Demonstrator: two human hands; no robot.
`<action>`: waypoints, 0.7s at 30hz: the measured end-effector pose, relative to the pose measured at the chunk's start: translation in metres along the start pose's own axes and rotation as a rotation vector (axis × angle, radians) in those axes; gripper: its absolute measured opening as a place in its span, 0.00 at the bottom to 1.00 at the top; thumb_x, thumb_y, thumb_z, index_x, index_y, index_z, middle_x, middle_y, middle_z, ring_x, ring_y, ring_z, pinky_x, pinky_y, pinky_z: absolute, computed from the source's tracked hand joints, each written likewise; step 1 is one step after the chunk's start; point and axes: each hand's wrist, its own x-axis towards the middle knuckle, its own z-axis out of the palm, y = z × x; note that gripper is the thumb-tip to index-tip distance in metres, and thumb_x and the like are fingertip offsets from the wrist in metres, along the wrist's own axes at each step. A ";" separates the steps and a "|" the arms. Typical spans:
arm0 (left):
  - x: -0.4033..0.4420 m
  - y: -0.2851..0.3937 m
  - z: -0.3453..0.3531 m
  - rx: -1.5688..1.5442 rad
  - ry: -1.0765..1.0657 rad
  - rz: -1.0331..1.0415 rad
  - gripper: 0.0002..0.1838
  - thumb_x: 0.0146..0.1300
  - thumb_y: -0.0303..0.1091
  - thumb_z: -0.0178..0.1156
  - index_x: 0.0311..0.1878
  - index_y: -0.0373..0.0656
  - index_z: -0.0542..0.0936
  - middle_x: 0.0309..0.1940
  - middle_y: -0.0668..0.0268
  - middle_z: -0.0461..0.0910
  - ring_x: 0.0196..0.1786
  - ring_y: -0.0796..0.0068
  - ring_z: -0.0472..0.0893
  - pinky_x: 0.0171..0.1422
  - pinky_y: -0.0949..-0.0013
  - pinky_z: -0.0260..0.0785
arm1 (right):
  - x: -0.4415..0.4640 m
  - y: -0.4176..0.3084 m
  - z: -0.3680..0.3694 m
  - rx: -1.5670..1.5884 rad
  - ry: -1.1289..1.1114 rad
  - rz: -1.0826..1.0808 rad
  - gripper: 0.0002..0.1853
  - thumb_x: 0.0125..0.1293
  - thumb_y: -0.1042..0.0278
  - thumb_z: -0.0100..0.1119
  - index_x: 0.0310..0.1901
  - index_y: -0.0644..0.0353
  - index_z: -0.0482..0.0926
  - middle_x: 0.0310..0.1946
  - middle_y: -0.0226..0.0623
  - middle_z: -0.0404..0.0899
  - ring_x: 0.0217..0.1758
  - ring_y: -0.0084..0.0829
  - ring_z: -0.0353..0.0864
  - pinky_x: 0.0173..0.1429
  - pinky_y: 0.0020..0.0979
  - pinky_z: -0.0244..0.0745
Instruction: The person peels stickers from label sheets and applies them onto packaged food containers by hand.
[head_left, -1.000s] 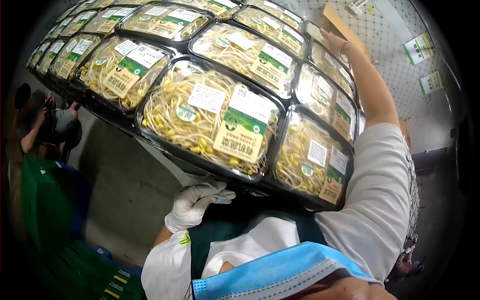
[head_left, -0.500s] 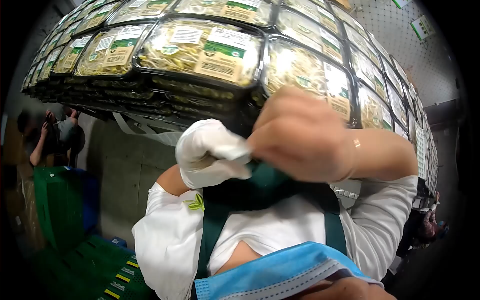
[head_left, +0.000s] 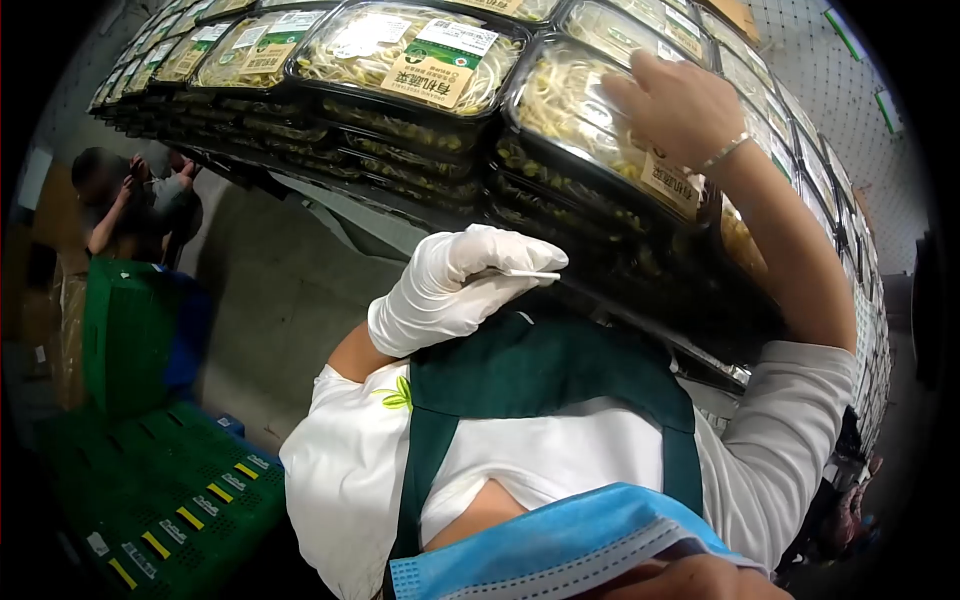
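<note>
My left hand, in a white glove, is closed in front of my dark green apron. Between its thumb and fingers sits a thin white stick-like piece; its exact kind does not show. My bare right hand reaches over a clear-lidded black tray of bean sprouts. Its fingers are stretched over the lid and slightly blurred, with nothing visible in them. A green and tan label shows near that tray's front edge, below my hand. To the left is another labelled sprout tray.
Sprout trays stand in stacked rows across the back and right. Green crates are at the left, with a low green crate surface nearer me. Another person is at the far left. Grey floor shows between.
My right hand has parted from my gloved left hand and moved up and right onto a tray lid. The white piece in my left hand now shows clearly. The view has shifted slightly.
</note>
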 end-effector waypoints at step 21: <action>0.017 -0.004 -0.052 -0.057 0.104 -0.130 0.10 0.56 0.15 0.46 0.41 0.37 0.68 0.34 0.57 0.76 0.32 0.78 0.76 0.34 0.79 0.69 | 0.100 0.065 0.061 0.311 0.242 0.175 0.14 0.58 0.58 0.46 0.33 0.62 0.68 0.24 0.45 0.73 0.30 0.40 0.73 0.36 0.35 0.66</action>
